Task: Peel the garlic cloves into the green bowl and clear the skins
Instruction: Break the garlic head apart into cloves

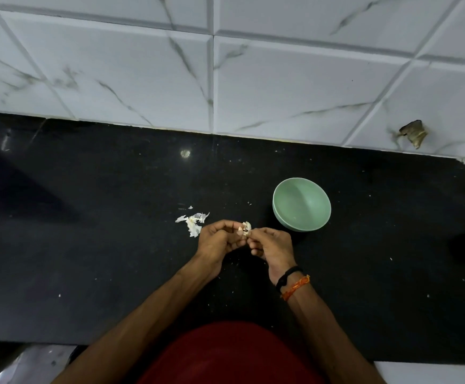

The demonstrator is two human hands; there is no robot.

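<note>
both hands meet over the black tabletop (87,245): left hand (217,239) and right hand (271,245) each pinch the same garlic clove (245,228) between curled fingertips. the green bowl (301,204) stands just beyond the right hand. loose skins (194,223) lie beside the left hand.

No legible text, label, brand, number or sign appears on any surface in view. The green bowl (301,204), the black desk (115,245) and the marbled wall tiles (281,87) carry no readable markings.
</note>
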